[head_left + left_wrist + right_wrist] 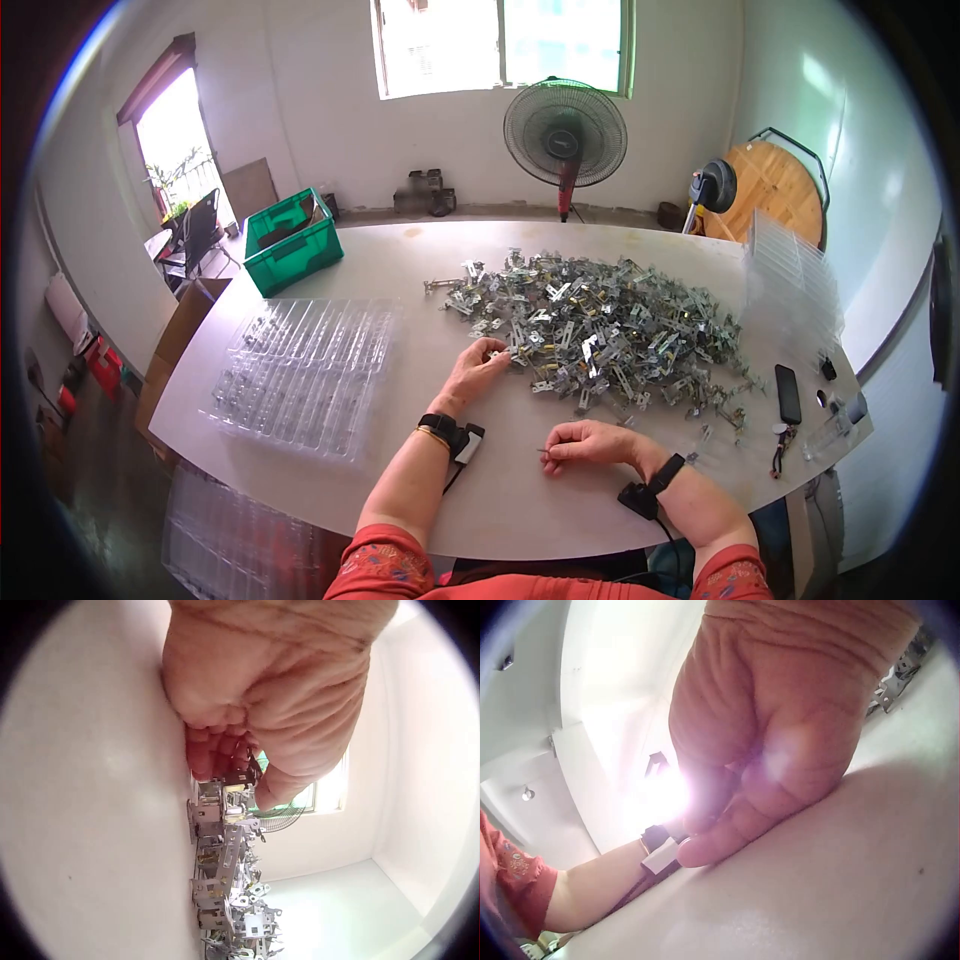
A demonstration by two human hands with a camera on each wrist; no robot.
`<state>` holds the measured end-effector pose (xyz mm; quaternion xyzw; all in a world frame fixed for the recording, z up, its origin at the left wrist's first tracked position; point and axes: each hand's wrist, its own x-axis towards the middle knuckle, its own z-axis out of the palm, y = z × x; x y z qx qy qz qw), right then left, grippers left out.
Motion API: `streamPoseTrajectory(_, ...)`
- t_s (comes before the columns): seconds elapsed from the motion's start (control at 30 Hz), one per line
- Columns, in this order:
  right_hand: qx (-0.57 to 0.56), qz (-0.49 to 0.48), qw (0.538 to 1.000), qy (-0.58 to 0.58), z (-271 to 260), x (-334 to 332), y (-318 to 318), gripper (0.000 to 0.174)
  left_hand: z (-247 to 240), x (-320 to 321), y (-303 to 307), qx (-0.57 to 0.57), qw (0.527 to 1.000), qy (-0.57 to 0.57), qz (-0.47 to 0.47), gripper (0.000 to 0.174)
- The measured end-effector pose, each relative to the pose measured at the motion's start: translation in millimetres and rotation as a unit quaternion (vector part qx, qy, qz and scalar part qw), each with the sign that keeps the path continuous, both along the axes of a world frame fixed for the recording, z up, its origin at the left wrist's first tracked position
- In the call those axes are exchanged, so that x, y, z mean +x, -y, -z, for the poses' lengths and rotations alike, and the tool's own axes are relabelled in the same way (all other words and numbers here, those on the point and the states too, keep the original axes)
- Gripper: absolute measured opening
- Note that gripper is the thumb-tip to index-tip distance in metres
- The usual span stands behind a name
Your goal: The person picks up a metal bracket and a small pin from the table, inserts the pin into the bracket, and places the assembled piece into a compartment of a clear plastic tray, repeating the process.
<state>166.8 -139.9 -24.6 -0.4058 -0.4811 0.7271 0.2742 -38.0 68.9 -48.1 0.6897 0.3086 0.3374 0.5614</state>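
Observation:
A large heap of small metal brackets covers the middle of the table, silvery with some yellowish bits. At its near left edge my left hand pinches a metal bracket between thumb and curled fingers. More brackets lie right beside those fingertips in the left wrist view. My right hand rests low over the table in front of the heap, fingers curled in. A small thin piece pokes out between its thumb and fingertip; the rest of it is hidden by the hand, and I cannot tell its kind.
Clear plastic trays with rows of compartments lie at the left; a further stack stands at the right. A green crate sits at the back left corner. A phone and keys lie near the right edge. Beyond stands a fan.

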Motion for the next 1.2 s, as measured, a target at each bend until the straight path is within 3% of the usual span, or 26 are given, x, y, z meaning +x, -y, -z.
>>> streamPoseTrajectory(0.33,-0.005,0.01,0.997,0.073,-19,-6,1,0.019,-10,-2,6,-0.014,1.0,-0.01,-0.003,0.05)
streamPoseTrajectory(0.8,-0.01,0.052,0.995,0.086,-22,-11,7,0.013,-11,-2,8,-0.007,1.0,0.009,-0.007,0.048)
streamPoseTrajectory(1.2,-0.108,0.054,0.99,0.072,-31,-6,-11,0.01,10,8,2,0.031,0.997,0.048,-0.044,0.044)
